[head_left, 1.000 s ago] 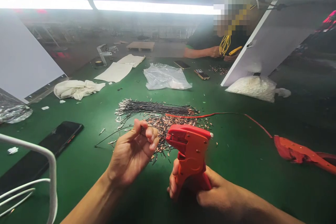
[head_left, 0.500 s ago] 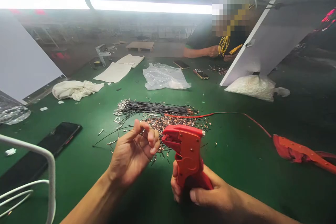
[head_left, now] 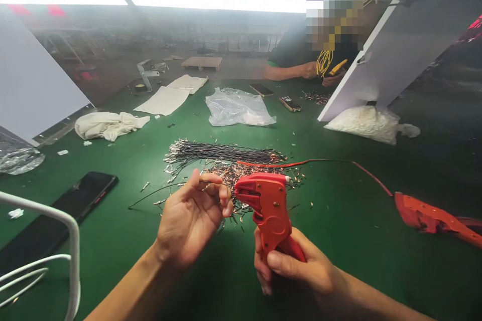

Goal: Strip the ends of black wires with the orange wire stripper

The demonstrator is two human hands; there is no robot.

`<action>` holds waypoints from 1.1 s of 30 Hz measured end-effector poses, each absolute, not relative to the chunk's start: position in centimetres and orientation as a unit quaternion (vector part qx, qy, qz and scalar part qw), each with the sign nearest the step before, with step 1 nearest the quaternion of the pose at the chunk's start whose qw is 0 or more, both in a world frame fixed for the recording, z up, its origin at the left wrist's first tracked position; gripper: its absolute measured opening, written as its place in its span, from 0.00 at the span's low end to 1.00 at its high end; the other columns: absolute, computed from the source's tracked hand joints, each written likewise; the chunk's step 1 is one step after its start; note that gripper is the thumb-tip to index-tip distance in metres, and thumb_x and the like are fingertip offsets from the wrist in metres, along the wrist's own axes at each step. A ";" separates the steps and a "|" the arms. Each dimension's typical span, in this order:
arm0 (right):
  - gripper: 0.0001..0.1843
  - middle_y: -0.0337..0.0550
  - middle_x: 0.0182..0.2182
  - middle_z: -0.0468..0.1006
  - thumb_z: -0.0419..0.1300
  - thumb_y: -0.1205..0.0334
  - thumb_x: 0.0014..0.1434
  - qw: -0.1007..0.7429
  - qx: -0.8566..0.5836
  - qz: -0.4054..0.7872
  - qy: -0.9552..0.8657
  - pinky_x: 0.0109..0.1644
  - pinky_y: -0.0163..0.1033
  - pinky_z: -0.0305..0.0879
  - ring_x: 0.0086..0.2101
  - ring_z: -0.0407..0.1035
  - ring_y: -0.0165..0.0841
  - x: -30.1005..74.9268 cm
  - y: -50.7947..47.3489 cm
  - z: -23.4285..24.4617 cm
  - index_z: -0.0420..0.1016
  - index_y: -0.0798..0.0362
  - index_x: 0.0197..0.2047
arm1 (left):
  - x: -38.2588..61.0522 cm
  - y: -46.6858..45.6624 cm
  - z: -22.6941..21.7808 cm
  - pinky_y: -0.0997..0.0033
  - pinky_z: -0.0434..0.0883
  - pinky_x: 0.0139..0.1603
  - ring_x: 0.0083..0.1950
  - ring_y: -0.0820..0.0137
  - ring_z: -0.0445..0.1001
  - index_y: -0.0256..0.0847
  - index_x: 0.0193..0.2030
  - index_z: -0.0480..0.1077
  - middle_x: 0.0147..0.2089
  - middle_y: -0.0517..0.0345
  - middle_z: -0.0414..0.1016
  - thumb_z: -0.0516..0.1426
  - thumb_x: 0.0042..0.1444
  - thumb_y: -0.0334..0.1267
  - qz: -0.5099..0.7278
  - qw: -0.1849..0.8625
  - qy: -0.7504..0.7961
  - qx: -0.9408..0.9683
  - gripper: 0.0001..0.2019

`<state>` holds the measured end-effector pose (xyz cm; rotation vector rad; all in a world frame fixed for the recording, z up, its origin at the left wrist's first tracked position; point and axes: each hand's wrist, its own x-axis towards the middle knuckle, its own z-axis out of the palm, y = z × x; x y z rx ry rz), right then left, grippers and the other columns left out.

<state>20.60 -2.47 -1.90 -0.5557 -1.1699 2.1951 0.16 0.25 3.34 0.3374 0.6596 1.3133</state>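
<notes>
My left hand (head_left: 192, 220) is raised palm up, with thumb and forefinger pinched on a thin black wire (head_left: 150, 194). The wire trails left from the fingers over the table. In my right hand (head_left: 297, 266) is a red wire stripper (head_left: 274, 210), held upright by its handle with the jaws facing left. The jaws are very close to my left fingertips; whether the wire's end is between them I cannot tell. Behind both hands lie a bundle of black wires (head_left: 226, 152) and a heap of copper-and-black offcuts (head_left: 256, 171).
A second red stripper (head_left: 433, 213) lies at the right, a red cord running from it. A black phone (head_left: 90, 193) and a white metal bar (head_left: 73, 241) are at the left. Farther back are a plastic bag (head_left: 239, 108), a white cloth (head_left: 109, 125) and a co-worker's hand (head_left: 311, 69) with yellow wires.
The stripper has tilted slightly, and my right hand has shifted a little to the right. My left hand keeps its pinch on the wire, almost in the same place.
</notes>
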 end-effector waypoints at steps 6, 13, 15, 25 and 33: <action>0.16 0.39 0.26 0.68 0.62 0.51 0.61 0.285 -0.215 0.813 -0.460 0.32 0.37 0.60 0.26 0.63 0.28 20.7 -2.5 -1.9 0.66 0.56 0.38 | 0.1 0.0 3.3 0.72 0.70 0.28 0.26 0.71 0.71 0.35 0.30 0.74 0.24 0.52 0.70 0.41 0.69 0.38 0.574 0.746 0.288 0.175 0.25; 0.18 0.38 0.24 0.67 0.64 0.50 0.60 0.291 -0.234 0.824 -0.426 0.29 0.36 0.61 0.23 0.64 0.27 20.6 -2.8 -1.4 0.65 0.56 0.37 | 0.2 -0.4 3.1 0.71 0.70 0.27 0.25 0.69 0.71 0.37 0.43 0.76 0.24 0.54 0.72 0.47 0.67 0.43 0.541 0.738 0.337 0.220 0.18; 0.17 0.36 0.24 0.67 0.64 0.51 0.60 0.297 -0.228 0.843 -0.386 0.28 0.35 0.61 0.22 0.63 0.26 20.5 -3.0 -1.2 0.64 0.55 0.37 | 0.3 -0.4 3.1 0.71 0.68 0.25 0.24 0.69 0.70 0.36 0.42 0.76 0.23 0.54 0.72 0.48 0.66 0.46 0.530 0.731 0.353 0.243 0.19; 0.19 0.32 0.23 0.64 0.66 0.50 0.58 0.241 -0.227 0.900 -0.282 0.24 0.29 0.55 0.20 0.57 0.21 20.4 -3.4 -0.5 0.62 0.53 0.36 | 0.8 -0.1 2.1 0.76 0.56 0.20 0.18 0.75 0.58 0.39 0.25 0.71 0.15 0.63 0.62 0.57 0.58 0.51 0.517 0.666 0.456 0.286 0.18; 0.17 0.32 0.22 0.64 0.64 0.51 0.60 0.251 -0.224 0.896 -0.289 0.22 0.28 0.58 0.19 0.57 0.22 20.8 -3.1 -0.2 0.62 0.53 0.36 | 0.4 -0.9 1.7 0.72 0.59 0.31 0.27 0.72 0.61 0.42 0.23 0.71 0.23 0.61 0.64 0.61 0.57 0.39 0.594 0.226 0.585 0.503 0.12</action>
